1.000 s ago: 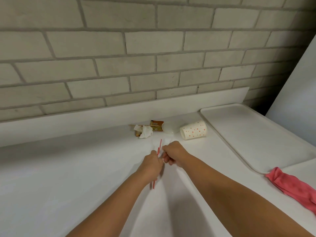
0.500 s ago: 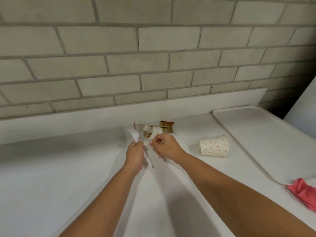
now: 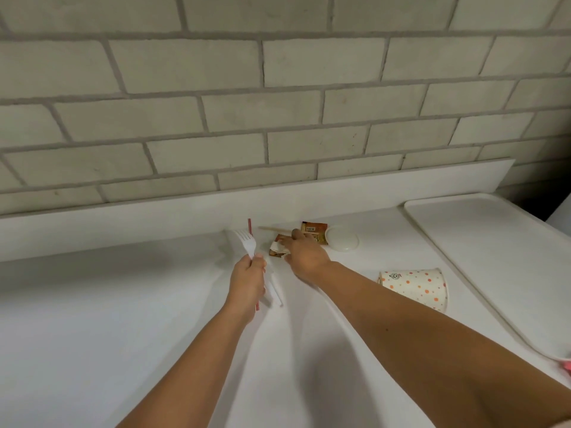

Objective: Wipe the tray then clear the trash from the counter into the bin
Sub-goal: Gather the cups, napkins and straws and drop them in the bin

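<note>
Nearest us, the left hand (image 3: 248, 279) is curled round a small bundle of trash: a white plastic fork (image 3: 245, 242) and a red-striped straw (image 3: 249, 225), both standing up out of the fist above the white desk (image 3: 123, 304). A little farther on, the right hand (image 3: 304, 254) reaches forward with its fingers stretched out and holds nothing. Its fingertips lie over a crumpled wrapper (image 3: 277, 248), though we cannot quite tell whether they already touch it.

To the right, a dotted paper cup (image 3: 414, 287) lies on its side. Behind the wrapper, near the back ledge, sit a brown packet (image 3: 314, 230), a wooden stirrer (image 3: 273, 229) and a white lid (image 3: 341, 239). The tray (image 3: 494, 257) lies bare at the far right, with a sliver of pink cloth (image 3: 567, 364) at its near corner.

We judge the wiping done and the trash-gathering under way. Next we need to close the right fingers on the wrapper, collect the packet, stirrer, lid and cup, then carry it all to the bin, which is out of view.
</note>
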`<action>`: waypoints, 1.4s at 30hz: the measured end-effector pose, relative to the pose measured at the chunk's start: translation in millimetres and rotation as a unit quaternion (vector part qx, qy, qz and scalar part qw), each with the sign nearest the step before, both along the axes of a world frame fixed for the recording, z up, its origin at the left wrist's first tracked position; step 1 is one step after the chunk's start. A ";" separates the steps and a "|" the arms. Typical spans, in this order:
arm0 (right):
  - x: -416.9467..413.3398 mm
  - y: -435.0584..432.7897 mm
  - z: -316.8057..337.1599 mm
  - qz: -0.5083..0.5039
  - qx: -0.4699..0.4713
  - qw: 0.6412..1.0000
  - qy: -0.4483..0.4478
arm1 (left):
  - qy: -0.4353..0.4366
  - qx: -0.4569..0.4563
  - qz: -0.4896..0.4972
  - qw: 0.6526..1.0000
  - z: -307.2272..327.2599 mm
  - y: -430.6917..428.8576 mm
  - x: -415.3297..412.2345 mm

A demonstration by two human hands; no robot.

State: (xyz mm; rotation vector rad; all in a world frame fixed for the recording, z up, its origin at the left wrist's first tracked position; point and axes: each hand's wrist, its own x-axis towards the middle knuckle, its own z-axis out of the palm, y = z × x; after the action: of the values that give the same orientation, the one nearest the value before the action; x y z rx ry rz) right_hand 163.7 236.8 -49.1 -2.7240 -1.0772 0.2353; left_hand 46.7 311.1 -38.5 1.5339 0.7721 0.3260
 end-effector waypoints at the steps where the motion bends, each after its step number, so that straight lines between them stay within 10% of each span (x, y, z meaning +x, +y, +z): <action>1: -0.3 -0.3 -0.7 0.000 0.011 1.000 0.002 | -0.002 0.000 0.001 1.000 0.0 -0.1 -0.1; 13: -17.5 -40.5 41.4 -0.036 0.172 0.984 0.033 | 0.002 0.033 -0.031 0.999 14.0 -19.2 -1.8; 27: -92.0 -179.6 102.4 -0.156 0.109 0.982 0.011 | -0.044 -0.006 -0.228 0.973 41.8 -117.8 -3.5; 35: -134.3 -288.7 109.7 -0.276 0.029 0.961 0.013 | -0.021 -0.004 -0.392 0.920 51.7 -223.2 -34.2; 42: -180.2 -380.4 111.8 -0.329 -0.020 0.943 0.041 | -0.037 0.180 -0.541 0.821 43.7 -316.7 -70.5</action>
State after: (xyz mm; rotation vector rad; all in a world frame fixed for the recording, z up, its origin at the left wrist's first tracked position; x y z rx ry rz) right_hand -16.5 -143.6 62.8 -2.8929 -0.1022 0.2536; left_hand -23.8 -5.6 5.2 2.0501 -0.3280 -0.3482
